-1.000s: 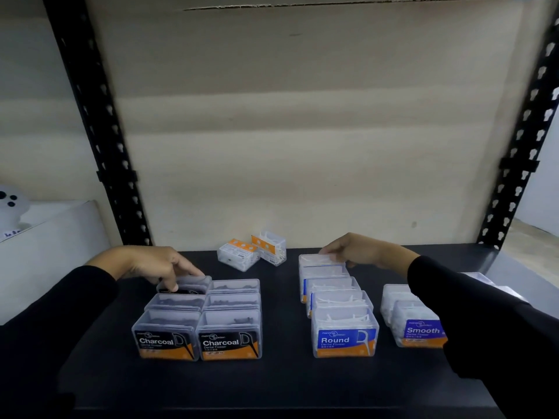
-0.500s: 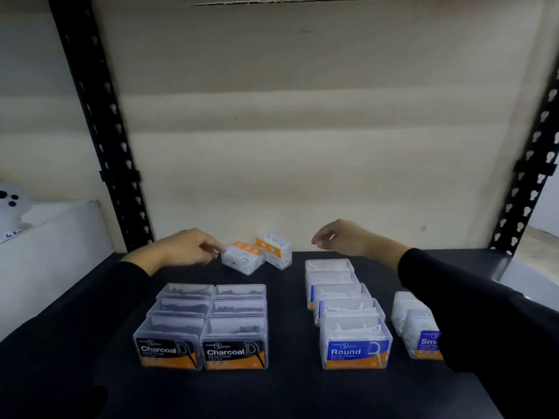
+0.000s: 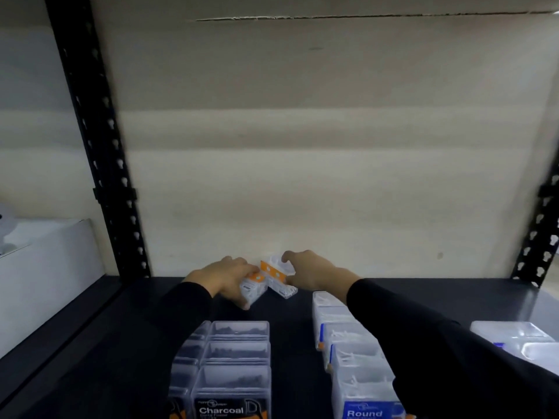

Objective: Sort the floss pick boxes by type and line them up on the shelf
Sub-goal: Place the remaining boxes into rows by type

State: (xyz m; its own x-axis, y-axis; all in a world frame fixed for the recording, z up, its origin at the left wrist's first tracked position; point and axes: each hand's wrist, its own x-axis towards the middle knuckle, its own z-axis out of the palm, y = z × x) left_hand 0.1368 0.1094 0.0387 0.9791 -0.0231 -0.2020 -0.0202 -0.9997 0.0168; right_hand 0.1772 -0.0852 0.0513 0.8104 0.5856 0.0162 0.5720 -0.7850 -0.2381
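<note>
A black shelf backs onto a pale wall; rows of charcoal boxes and round boxes stand sorted at the front. At the back, the left hand grips the tilted left orange box; the right hand curls round the right orange box touching it, probably to pull both into their own row.

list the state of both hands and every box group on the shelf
left hand, gripping the left orange box
right hand, curled round the right orange box
left orange box, tilted, held
right orange box, at the back of the shelf, held
Charcoal boxes, closed, two straight columns
Round boxes, closed, one column, partly hidden by the sleeve
far-right boxes, closed, label cut off
</note>
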